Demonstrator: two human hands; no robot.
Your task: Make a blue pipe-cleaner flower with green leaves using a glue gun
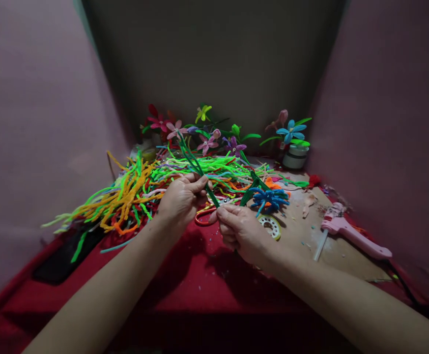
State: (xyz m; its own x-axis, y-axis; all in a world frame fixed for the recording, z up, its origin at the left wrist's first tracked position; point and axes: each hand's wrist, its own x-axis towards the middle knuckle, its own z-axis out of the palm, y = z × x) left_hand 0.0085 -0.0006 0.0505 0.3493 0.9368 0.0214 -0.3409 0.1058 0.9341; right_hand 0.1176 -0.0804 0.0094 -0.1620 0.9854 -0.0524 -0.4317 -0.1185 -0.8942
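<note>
Dark green pipe cleaners (211, 194) run as a slanting bundle between my two hands, above the table. My left hand (183, 199) pinches them partway along, and their far ends stick up and fan apart toward the back. Lower down, my right hand (242, 228) is closed on the near end. Scissors with red handles (204, 216) lie just beyond the hands, partly hidden. To the right of them are a blue pipe-cleaner bunch (269, 199), some folded dark green pieces (253, 187) and a roll of tape (270, 226).
Loose pipe cleaners (133, 189) in many colours heap across the red cloth (192, 290). Behind them stand several pipe-cleaner flowers (207, 142) and a jar (296, 156). A pink glue gun (357, 236) rests on cardboard (341, 263) at right; a black flat object (67, 258) lies left.
</note>
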